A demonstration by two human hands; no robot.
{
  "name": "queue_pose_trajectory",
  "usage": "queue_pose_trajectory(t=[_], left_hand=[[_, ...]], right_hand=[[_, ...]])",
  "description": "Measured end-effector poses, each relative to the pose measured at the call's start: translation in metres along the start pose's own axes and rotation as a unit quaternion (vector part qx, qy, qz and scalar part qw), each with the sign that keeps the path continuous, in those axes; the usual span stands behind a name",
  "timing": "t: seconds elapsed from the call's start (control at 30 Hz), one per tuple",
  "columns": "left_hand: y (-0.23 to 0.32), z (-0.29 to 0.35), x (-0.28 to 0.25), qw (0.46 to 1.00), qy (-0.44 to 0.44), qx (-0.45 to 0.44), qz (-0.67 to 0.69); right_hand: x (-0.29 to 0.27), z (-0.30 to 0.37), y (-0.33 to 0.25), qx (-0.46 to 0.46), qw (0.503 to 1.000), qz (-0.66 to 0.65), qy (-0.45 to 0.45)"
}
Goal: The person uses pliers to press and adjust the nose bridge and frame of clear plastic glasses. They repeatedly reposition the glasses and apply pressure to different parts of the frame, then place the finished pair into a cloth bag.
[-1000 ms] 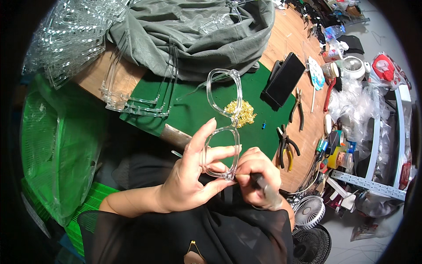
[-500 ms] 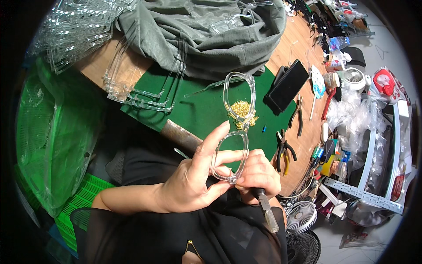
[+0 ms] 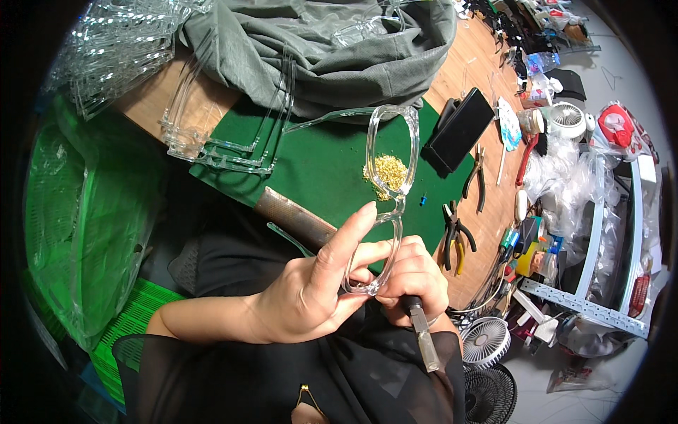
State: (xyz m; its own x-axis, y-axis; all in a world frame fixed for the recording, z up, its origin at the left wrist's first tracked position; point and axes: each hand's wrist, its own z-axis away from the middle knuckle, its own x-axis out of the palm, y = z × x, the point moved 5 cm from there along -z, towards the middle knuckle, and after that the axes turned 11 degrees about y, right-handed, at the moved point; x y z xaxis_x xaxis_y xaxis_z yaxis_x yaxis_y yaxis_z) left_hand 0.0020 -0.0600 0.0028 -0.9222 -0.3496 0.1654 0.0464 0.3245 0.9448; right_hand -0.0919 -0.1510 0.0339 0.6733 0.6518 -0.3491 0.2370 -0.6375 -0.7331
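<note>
Eyeglass frame (image 3: pixel 401 205), clear plastic, held up at the near edge of the wooden surface (image 3: pixel 477 63). Front's long axis runs away from the person's body, far end leaning slightly right. Near rim sits among the fingers; far rim stands free, with the heap of small gold-coloured pieces (image 3: pixel 390 172) showing through and behind it.

Left hand (image 3: pixel 311 286): thumb and fingers pinched on the near rim from the left, index finger extended along it toward the bridge.

Right hand (image 3: pixel 413 283): curled around a slim screwdriver-like tool (image 3: pixel 427 346), which emerges below the fist and points to the lower right. Opposite end lies hidden in the grip, so cannot tell whether it meets the frame.

Key relation: the near outer corner lies between the hands, left of the right hand's fingertips and just beyond the left thumb. Both hands are close to that corner; the bridge is nearer the left index fingertip.

About them: green mat (image 3: pixel 311 162) under the gold heap, small blue piece (image 3: pixel 423 201) just right of it. Farther right, black phone (image 3: pixel 462 134) and two pliers (image 3: pixel 455 225). Far side, grey cloth (image 3: pixel 353 88); left, angular clear pieces (image 3: pixel 185 147).
</note>
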Motion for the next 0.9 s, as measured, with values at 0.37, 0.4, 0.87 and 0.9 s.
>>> queue_pose_trajectory(t=[0.37,0.4,0.87,0.9], left_hand=[[-0.004,0.003,-0.002,0.996,0.018,-0.044,0.08],[-0.004,0.003,-0.002,0.996,0.019,-0.043,0.079],[-0.003,0.0,-0.006,0.996,0.025,-0.03,0.081],[-0.002,0.0,-0.008,0.996,0.032,-0.018,0.081]], right_hand=[[0.003,0.0,0.001,0.013,0.999,-0.03,-0.01],[0.003,-0.001,0.001,0.017,0.999,-0.032,-0.01],[-0.016,0.01,0.003,0.098,0.994,0.02,-0.042],[-0.019,0.012,0.006,0.119,0.986,0.075,-0.094]])
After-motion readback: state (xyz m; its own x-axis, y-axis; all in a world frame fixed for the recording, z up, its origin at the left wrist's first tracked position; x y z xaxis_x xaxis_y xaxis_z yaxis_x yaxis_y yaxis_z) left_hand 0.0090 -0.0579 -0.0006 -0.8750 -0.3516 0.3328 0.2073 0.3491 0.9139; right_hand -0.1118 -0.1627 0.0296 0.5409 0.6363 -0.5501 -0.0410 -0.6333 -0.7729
